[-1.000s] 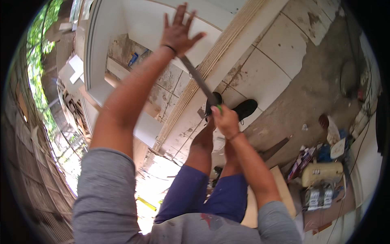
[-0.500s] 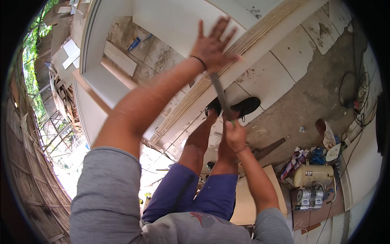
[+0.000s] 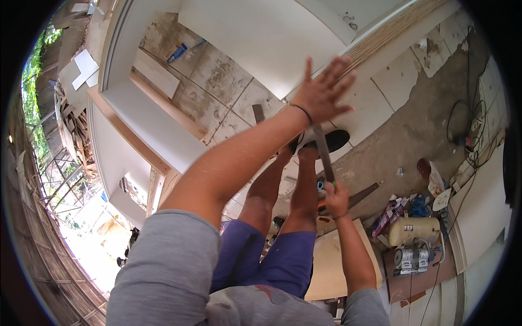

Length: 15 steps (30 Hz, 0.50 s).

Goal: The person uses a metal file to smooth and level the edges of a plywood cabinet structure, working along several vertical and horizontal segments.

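Observation:
My left hand is spread flat with fingers apart, over the streaked brown edge of a long pale panel. A dark band circles that wrist. In my right hand, lower and nearer my body, is what looks like a flat metal file, gripped at its green handle end. The file slants up and away, its far end passing beneath my left palm, where contact with the panel is hidden. My left forearm covers part of the panel edge.
White cabinet-like panels stand at the left. On the tiled floor lies a blue tool. A handsaw lies beyond my right hand. A tan-tanked compressor stands at the right, with cables farther back.
Both hands and the file have moved right and toward my body. My left hand stays spread; my right hand keeps its grip. The view has shifted slightly.

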Motion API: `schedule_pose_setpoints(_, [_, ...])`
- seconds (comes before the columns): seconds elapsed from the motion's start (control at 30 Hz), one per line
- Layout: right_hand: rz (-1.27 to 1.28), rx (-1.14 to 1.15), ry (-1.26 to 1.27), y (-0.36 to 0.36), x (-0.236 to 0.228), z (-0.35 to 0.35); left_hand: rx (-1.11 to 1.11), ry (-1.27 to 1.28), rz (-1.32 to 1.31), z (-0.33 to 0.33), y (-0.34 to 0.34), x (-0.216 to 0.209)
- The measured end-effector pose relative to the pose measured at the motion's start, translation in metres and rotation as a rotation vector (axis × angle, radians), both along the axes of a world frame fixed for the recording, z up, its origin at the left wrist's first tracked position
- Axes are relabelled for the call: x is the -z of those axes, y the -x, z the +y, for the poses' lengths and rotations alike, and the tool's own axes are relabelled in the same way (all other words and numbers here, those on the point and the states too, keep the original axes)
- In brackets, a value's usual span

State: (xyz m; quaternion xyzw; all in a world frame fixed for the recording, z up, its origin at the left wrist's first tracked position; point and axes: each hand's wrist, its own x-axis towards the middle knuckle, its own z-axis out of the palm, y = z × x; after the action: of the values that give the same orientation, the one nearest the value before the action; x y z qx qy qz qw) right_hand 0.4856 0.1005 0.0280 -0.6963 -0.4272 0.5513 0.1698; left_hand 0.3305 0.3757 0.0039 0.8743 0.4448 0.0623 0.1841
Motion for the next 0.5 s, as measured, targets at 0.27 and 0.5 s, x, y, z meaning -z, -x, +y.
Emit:
schedule_pose_setpoints(0.27, [0.092, -0.043, -0.173, 0.098, -0.006, 0.096, -0.103, -0.220, 0.148, 0.079, 0.124, -0.014])
schedule_pose_setpoints(0.5, [0.019, -0.013, -0.044, 0.028, -0.017, -0.001, -0.050, 0.012, 0.033, -0.018, 0.043, -0.012])
